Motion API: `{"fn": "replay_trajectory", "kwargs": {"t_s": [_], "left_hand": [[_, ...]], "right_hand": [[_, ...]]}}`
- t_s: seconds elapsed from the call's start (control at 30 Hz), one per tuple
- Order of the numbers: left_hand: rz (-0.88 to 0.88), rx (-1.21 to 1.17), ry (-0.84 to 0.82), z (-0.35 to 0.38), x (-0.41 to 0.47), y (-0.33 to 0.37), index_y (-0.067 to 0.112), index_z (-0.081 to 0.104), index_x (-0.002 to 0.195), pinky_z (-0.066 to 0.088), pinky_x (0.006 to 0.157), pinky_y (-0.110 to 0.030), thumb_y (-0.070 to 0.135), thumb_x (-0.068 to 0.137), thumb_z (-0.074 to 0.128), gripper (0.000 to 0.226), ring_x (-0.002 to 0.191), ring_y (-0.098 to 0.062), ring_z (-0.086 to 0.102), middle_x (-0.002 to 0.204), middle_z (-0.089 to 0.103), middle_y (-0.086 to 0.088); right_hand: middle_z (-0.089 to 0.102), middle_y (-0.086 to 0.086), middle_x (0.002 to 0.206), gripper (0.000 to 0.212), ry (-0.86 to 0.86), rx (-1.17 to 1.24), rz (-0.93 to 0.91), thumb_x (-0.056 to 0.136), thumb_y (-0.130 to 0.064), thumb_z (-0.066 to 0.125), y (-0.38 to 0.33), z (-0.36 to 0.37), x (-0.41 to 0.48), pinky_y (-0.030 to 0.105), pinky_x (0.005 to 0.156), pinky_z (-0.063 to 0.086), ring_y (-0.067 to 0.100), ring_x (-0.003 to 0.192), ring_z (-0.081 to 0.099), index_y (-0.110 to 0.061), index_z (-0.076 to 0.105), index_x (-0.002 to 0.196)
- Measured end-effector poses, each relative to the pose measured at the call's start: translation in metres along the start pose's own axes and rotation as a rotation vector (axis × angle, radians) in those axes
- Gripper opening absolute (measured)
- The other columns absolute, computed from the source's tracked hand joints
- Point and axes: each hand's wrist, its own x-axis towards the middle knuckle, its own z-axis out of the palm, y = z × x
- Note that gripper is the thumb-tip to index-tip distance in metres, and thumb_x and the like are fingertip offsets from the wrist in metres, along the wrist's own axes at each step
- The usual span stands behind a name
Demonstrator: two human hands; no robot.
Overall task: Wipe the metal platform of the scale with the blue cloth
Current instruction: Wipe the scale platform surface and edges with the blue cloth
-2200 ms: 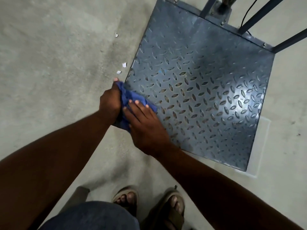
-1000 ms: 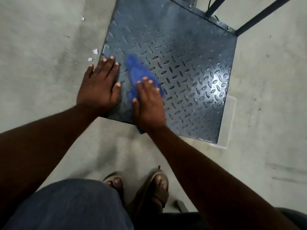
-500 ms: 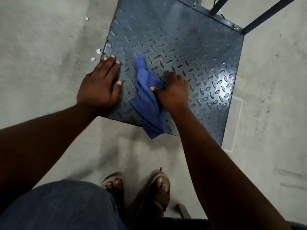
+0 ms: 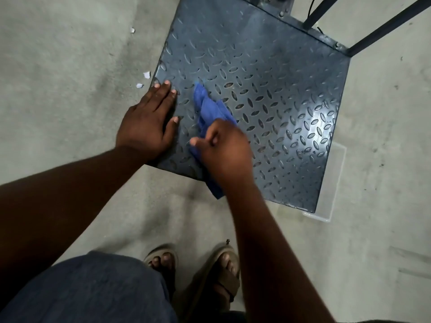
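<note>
Blue cloth (image 4: 211, 110) — bunched and creased into a long, rumpled strip, a saturated blue against the grey metal. It lies on the near-left part of the platform (image 4: 268, 73); its far tip points away from the person, and its near end hangs over the platform's front edge above the floor (image 4: 58, 78).

Platform: a square dark steel plate embossed with a lozenge tread pattern, dull over most of its face, with a bright sheen at the right. Dark frame bars (image 4: 382, 24) rise from its far edge.

Right hand (image 4: 224, 150): fingers curled round the middle of the cloth, grasping it against the plate.

Left hand (image 4: 147, 122): laid flat on the platform's left corner, fingers straight and spread, holding nothing — just beside the cloth, not touching it.

Surroundings: grey concrete floor; small white scraps (image 4: 143, 79) lie near the platform's left edge. Two sandalled feet (image 4: 193, 269) stand near the front edge.
</note>
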Motion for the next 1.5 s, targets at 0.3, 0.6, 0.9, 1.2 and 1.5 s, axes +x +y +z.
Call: {"fn": "replay_trajectory", "kwargs": {"t_s": [0.3,0.6,0.9,1.2,1.5], "left_hand": [[-0.012,-0.01,0.004,0.0,-0.001,0.001,0.017,0.037,0.168,0.051,0.11,-0.055,0.043,0.108,0.046,0.066,0.164,-0.026,0.028,0.178,0.029,-0.004],[0.005,0.048,-0.063,0.002,0.001,0.0,0.014,0.054,0.151,0.049,0.096,-0.051,0.042,0.105,0.048,0.054,0.143,-0.04,0.05,0.157,0.053,-0.018],[-0.046,-0.192,-0.008,-0.003,-0.004,0.002,0.017,0.039,0.168,0.044,0.119,-0.048,0.043,0.103,0.047,0.07,0.162,-0.021,0.033,0.176,0.033,-0.001],[-0.002,-0.008,0.05,0.002,-0.002,0.0,0.019,0.039,0.168,0.05,0.112,-0.053,0.04,0.108,0.045,0.064,0.163,-0.026,0.032,0.177,0.032,-0.004],[0.01,-0.016,0.061,0.001,-0.002,0.002,0.017,0.04,0.167,0.049,0.111,-0.054,0.039,0.108,0.045,0.063,0.162,-0.031,0.033,0.175,0.035,-0.009]], "right_hand": [[0.066,0.0,0.098,0.007,0.156,-0.03,0.12,0.092,-0.021,0.065,0.025,0.029,-0.013,0.042,0.089,0.048,0.019,0.095,0.058,-0.022,0.067,0.086],[0.067,0.02,0.091,0.01,-0.003,1.083,0.264,0.099,-0.018,0.06,-0.037,-0.059,0.009,0.042,0.076,0.057,0.033,0.083,0.065,-0.009,0.064,0.1],[0.073,0.006,0.113,0.026,0.436,0.633,0.511,0.096,-0.024,0.065,0.047,-0.081,0.024,0.038,0.091,0.058,0.027,0.107,0.071,-0.014,0.067,0.12],[0.026,0.008,0.169,0.061,0.21,-0.292,0.018,0.103,-0.04,0.039,0.054,0.044,0.011,0.049,0.128,0.015,0.026,0.158,0.019,-0.016,0.035,0.159],[0.017,0.01,0.172,0.073,0.294,-0.521,0.16,0.101,-0.058,0.025,0.149,-0.022,0.044,0.057,0.126,0.014,0.027,0.159,0.015,-0.022,0.024,0.164]]}}
